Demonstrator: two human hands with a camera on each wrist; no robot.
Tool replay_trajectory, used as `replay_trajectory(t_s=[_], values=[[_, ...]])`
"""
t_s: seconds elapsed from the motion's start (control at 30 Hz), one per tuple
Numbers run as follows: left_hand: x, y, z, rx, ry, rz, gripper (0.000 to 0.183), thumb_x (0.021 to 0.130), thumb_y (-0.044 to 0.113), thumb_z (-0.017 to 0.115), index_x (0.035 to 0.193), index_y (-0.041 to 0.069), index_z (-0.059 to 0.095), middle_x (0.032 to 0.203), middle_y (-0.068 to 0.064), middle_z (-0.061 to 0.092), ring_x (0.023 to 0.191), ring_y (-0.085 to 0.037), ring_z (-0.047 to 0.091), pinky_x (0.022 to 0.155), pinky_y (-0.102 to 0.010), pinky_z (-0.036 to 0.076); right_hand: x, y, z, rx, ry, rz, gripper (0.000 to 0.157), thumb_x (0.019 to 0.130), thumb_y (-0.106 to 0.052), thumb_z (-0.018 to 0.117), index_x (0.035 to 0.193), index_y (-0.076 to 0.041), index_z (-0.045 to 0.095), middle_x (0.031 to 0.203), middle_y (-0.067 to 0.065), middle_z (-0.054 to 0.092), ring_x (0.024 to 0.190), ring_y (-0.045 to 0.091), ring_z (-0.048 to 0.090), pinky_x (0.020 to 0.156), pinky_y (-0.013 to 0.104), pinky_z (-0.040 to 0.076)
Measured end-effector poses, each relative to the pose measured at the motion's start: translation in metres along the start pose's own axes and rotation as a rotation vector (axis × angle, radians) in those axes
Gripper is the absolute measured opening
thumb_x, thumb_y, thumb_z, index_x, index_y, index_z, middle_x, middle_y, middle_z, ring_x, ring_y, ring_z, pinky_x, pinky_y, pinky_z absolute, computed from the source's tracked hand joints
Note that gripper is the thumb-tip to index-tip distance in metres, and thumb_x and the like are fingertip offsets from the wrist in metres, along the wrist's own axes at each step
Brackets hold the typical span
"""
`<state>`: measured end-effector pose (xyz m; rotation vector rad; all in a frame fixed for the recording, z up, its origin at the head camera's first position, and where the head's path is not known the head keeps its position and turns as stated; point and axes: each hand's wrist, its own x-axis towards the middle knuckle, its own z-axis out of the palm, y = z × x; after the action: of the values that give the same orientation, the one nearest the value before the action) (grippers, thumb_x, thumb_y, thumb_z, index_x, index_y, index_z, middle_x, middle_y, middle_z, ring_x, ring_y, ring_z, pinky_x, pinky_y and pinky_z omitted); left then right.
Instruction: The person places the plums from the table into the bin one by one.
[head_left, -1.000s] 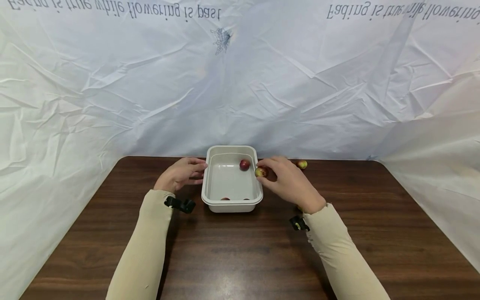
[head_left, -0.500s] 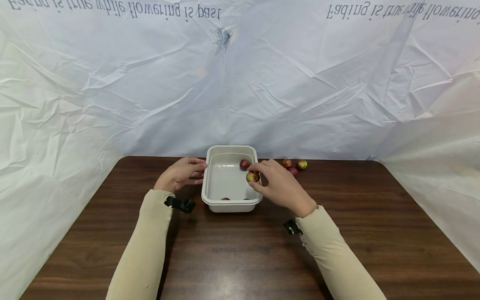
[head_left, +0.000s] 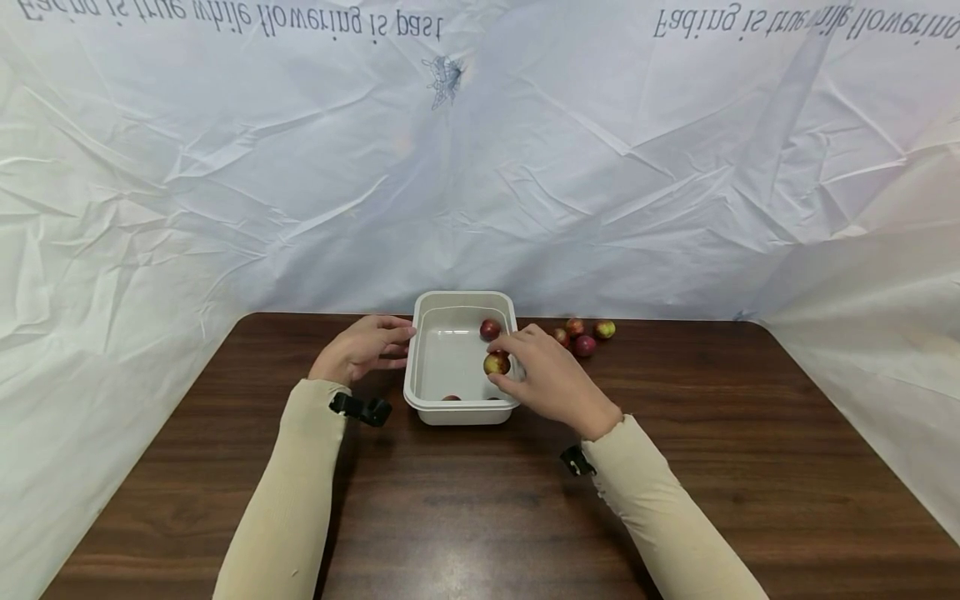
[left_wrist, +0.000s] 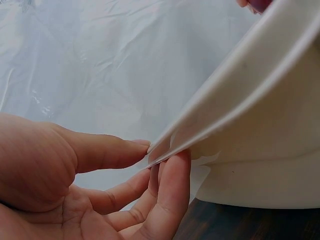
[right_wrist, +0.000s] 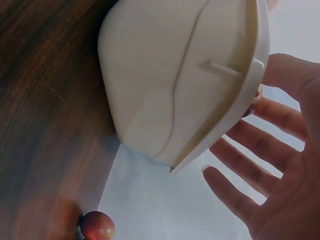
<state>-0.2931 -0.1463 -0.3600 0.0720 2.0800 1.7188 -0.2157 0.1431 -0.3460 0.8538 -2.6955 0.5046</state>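
A white plastic tub (head_left: 465,406) stands at the table's far side. My left hand (head_left: 367,346) pinches its left rim, thumb above and fingertips below, as the left wrist view shows. My right hand (head_left: 553,375) holds a small round red and yellow-green fruit (head_left: 496,363) between thumb and fingers over the tub's right side. In the right wrist view the fruit is mostly hidden behind the tub's rim (right_wrist: 250,85). Inside the tub lie a dark red fruit (head_left: 490,329) at the back and, by the front wall, a mostly hidden fruit (head_left: 451,398).
Just right of the tub, several fruits lie on the brown wooden table (head_left: 465,517): a dark red fruit (head_left: 584,346), a red fruit (head_left: 574,327) and a greenish fruit (head_left: 604,329) among them. A white printed sheet (head_left: 337,167) hangs behind the table's far edge.
My right hand has carried the fruit leftward and slightly nearer, from the tub's right rim to over its inside. This uncovers the fruits on the table. The left hand stays at the rim.
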Motion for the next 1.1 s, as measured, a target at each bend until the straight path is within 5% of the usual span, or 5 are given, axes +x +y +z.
replay_trajectory(t_s=[0.27,0.57,1.1], values=[[-0.0012,0.0004,0.0004,-0.002,0.008,-0.001,0.047,0.107,0.018,0.054,0.147,-0.005,0.044,0.123,-0.013,0.062,0.093,-0.011,0.065,0.084,-0.027,0.061,-0.0002,0.0011,0.0036,-0.004,-0.013,-0.020,0.021,0.091,-0.027,0.079,0.107,-0.017,0.072,0.102,-0.004,0.071,0.101,0.021,0.057,0.084,0.035,0.050],[-0.0020,0.0014,0.0001,0.001,0.013,-0.001,0.044,0.108,0.019,0.052,0.146,-0.004,0.046,0.122,-0.012,0.062,0.093,-0.011,0.065,0.083,-0.028,0.061,-0.0035,-0.0014,0.0019,0.038,-0.065,0.069,0.011,0.092,-0.028,0.077,0.099,-0.022,0.072,0.104,-0.008,0.071,0.116,0.023,0.051,0.106,0.059,0.029],[-0.0013,-0.0002,0.0016,-0.024,0.008,0.006,0.046,0.107,0.017,0.054,0.146,-0.006,0.044,0.121,-0.012,0.063,0.091,-0.010,0.066,0.082,-0.026,0.061,-0.0036,-0.0033,0.0065,0.049,-0.058,0.140,0.012,0.092,-0.028,0.077,0.101,-0.020,0.072,0.110,-0.004,0.074,0.125,0.033,0.048,0.104,0.064,0.020]])
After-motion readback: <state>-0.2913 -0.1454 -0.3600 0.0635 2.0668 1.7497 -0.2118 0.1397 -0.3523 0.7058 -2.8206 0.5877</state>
